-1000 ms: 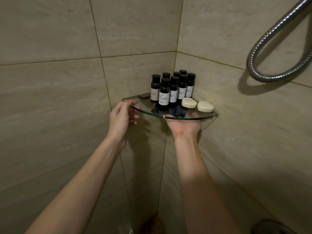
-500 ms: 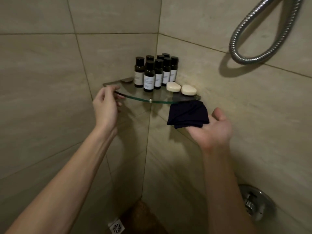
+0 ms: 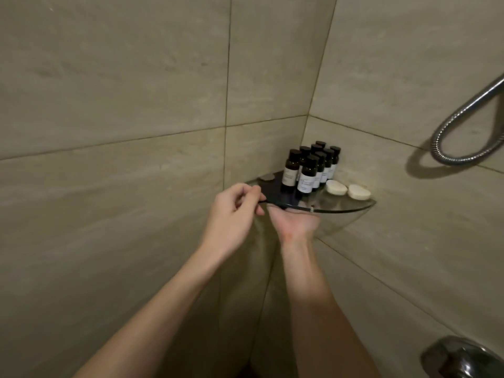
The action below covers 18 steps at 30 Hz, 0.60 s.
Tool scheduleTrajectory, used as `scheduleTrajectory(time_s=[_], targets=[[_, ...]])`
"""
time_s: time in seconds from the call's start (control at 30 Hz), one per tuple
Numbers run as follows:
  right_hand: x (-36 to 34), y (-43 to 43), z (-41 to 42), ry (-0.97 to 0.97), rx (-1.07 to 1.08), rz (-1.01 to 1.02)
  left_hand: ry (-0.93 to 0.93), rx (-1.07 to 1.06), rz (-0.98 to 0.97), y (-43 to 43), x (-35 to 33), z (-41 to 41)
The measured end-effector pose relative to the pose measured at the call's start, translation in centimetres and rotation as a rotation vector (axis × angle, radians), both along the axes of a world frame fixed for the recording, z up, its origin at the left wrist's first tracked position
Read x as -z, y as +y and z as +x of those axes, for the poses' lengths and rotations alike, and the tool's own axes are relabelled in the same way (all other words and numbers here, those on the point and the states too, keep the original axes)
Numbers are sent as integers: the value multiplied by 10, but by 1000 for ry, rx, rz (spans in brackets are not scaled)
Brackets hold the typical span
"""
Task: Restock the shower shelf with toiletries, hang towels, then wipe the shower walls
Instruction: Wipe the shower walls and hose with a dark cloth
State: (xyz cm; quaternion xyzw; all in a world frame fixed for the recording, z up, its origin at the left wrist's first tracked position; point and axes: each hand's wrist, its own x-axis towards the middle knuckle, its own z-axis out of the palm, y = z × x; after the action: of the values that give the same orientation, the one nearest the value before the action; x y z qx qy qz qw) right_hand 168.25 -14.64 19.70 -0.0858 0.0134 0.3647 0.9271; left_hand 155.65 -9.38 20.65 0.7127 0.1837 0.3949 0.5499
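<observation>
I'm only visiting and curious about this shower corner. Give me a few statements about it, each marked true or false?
1. Two pale soap bars lie on the glass shelf, right of the bottles. True.
2. The bottles have white caps. False: the caps are dark.
3. The left hand pinches the shelf's front edge. True.
4. The right hand is lifting a bottle. False: it sits palm-up under the shelf, touching no bottle.
5. The shower hose hangs on the left wall. False: it loops against the right wall.
</observation>
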Motion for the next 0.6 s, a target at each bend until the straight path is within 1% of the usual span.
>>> scheduleTrajectory(time_s=[0.03,0.07,0.13,0.17,0.27,0.33,0.4,0.47,0.6], targets=[[0,1,-9,-9,46,-64,-5,30,0,2,-4,-3],[1,-2,-21,-8,58,-49,-10,54,-5,4,-7,-5],[0,0,-42,-23,117,-271,-22,93,-27,6,-9,-8],[1,-1,-52,0,137,-330,-26,103,-33,9,-8,-8],[1,-1,-77,36,95,-240,-58,46,-53,15,-2,-5],[3,1,-89,55,87,-226,-125,-29,-83,17,1,-5],[4,-2,-95,69,59,-217,-181,-60,-57,18,0,-8],[2,-14,-92,91,48,-228,-188,-23,-19,20,-2,-10],[-7,-45,-63,173,157,-176,-93,103,4,27,-6,-10]])
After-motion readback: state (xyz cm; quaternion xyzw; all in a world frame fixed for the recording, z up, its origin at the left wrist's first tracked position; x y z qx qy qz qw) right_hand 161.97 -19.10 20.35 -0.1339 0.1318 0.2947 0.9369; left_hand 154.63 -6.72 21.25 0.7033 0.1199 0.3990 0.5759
